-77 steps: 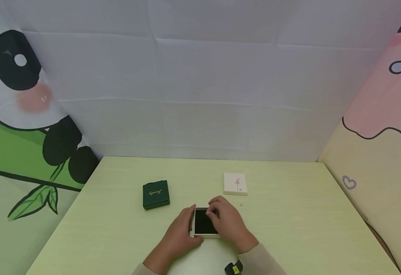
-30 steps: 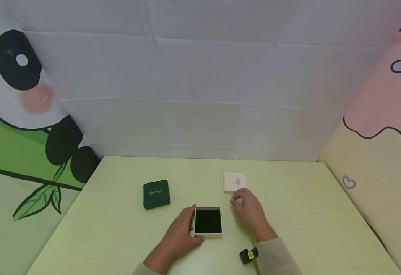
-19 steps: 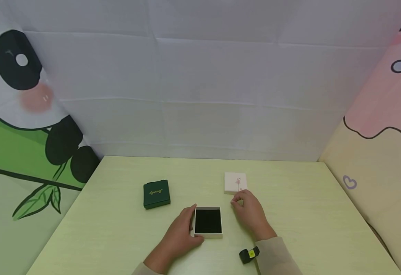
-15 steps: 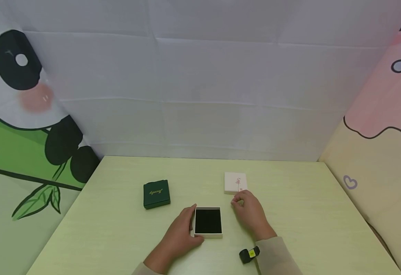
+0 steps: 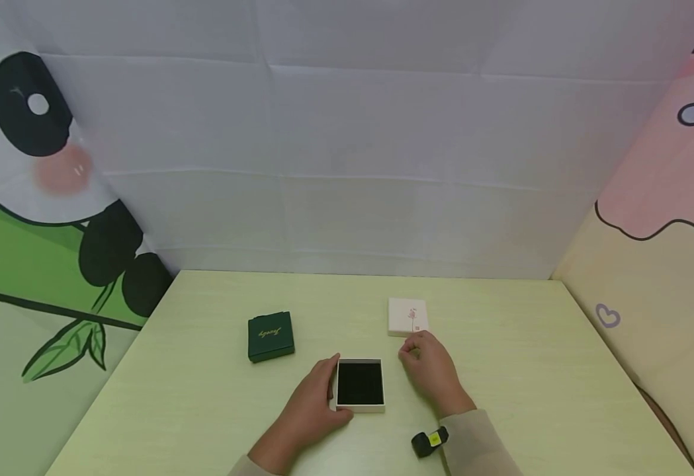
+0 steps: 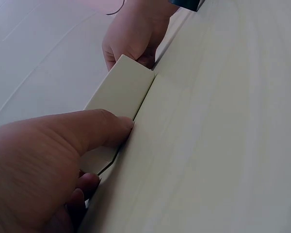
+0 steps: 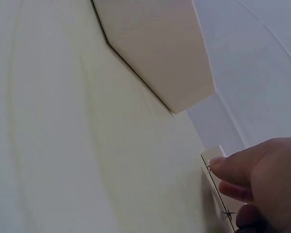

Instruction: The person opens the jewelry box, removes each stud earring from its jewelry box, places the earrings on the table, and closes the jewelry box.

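My left hand (image 5: pixel 313 406) holds a small open white box (image 5: pixel 361 408) with a black lining (image 5: pixel 360 383), its thumb and fingers around the left side. In the left wrist view, the thumb (image 6: pixel 106 127) lies against the box's pale wall (image 6: pixel 119 87). My right hand (image 5: pixel 433 370) is low over the table, just in front of a white lid (image 5: pixel 406 314) with a pink flower print. In the right wrist view, its thumb and finger pinch a tiny spiky metal piece (image 7: pixel 208 168). A second tiny star-like metal piece (image 7: pixel 228 213) shows below it; what it rests on is unclear.
A dark green box (image 5: pixel 270 336) with gold lettering sits on the pale table (image 5: pixel 204 396), left of the white box. A black wrist device with a yellow label (image 5: pixel 430 441) is by the right sleeve. A white cloth (image 5: pixel 347 165) hangs behind.
My right hand has moved from over the black lining to the right, near the white lid, then barely shifted. A tiny speck on the table is now covered. My left hand has stayed put.
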Tool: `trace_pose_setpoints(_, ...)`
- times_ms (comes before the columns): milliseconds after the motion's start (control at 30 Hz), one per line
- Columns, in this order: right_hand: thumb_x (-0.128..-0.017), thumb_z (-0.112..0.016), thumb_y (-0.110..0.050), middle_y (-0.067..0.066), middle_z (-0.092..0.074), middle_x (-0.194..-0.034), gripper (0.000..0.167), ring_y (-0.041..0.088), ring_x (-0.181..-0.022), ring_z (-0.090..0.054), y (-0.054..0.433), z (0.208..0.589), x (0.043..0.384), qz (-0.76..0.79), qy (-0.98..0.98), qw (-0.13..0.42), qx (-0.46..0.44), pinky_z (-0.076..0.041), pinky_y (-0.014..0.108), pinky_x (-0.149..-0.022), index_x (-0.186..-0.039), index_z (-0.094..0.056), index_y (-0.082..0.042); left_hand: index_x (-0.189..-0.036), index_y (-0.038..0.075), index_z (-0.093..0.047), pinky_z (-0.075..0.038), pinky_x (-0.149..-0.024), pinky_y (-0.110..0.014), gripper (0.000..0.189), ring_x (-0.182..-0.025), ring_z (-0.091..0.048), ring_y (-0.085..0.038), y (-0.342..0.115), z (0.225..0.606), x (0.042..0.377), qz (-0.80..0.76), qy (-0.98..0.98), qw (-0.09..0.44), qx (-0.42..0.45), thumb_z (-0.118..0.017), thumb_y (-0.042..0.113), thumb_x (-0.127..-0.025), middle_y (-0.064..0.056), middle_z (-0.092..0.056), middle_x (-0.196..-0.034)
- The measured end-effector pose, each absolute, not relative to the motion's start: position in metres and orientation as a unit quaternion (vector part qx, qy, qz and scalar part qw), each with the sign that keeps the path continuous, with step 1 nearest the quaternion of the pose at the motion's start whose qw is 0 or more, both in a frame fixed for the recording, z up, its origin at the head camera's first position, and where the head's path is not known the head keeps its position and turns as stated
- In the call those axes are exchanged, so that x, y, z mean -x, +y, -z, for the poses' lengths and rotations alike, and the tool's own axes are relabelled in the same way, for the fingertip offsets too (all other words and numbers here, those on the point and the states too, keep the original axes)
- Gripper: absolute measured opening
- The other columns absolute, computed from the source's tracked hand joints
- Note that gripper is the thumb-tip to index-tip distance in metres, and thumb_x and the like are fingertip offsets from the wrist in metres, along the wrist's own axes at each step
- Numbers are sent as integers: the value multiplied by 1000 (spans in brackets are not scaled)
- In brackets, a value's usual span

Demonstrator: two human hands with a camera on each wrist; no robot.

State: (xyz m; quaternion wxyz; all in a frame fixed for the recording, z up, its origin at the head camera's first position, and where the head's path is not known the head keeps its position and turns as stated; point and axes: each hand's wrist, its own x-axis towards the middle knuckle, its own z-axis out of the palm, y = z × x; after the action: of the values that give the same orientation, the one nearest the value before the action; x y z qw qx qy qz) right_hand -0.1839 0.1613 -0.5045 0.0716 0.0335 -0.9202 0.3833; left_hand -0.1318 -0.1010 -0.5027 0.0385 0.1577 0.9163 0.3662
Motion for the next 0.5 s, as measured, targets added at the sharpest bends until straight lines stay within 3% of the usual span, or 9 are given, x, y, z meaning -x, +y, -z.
trace_pose_setpoints(500, -91, -78, -12, -1, -65, -110, 12, 28, -120, -61, 159, 506, 184, -373, -924, 75, -35, -48, 47, -100, -81, -72, -16, -156, -1, -37, -47, -96, -46, 99, -105, -52, -19, -101, 500, 131, -365, 916, 41, -159, -88, 28, -76, -9, -51, -143)
